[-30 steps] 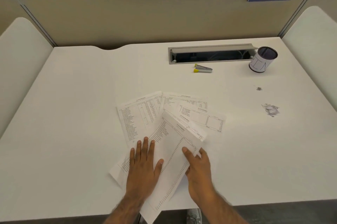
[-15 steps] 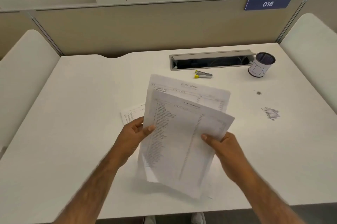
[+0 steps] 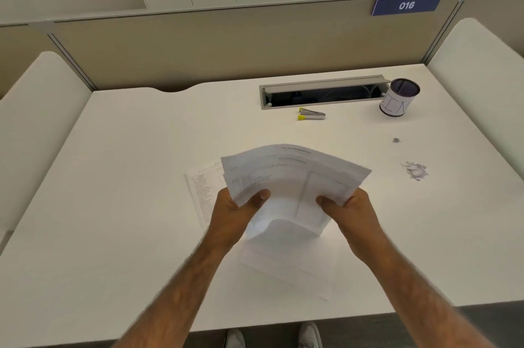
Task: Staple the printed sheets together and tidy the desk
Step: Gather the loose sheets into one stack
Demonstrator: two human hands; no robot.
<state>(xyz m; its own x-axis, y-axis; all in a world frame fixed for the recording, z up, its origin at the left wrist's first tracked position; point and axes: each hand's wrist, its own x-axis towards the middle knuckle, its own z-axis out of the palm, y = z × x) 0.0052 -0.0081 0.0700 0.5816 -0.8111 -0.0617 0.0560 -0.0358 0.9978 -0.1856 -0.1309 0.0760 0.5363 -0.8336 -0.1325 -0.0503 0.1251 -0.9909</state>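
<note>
Holding the printed sheets (image 3: 292, 177) bunched above the middle of the desk (image 3: 127, 191), left grip (image 3: 229, 214) and right grip (image 3: 351, 211) each pinching a side, I judge nothing stapled yet: a loose sheet (image 3: 202, 191) lies beneath, the stapler (image 3: 311, 114) sits near the back edge, and scraps (image 3: 415, 170) lie toward the right edge.

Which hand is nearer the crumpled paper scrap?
Right. The right hand holds the sheets just left of the scrap; the left hand holds their other side, farther off.
</note>
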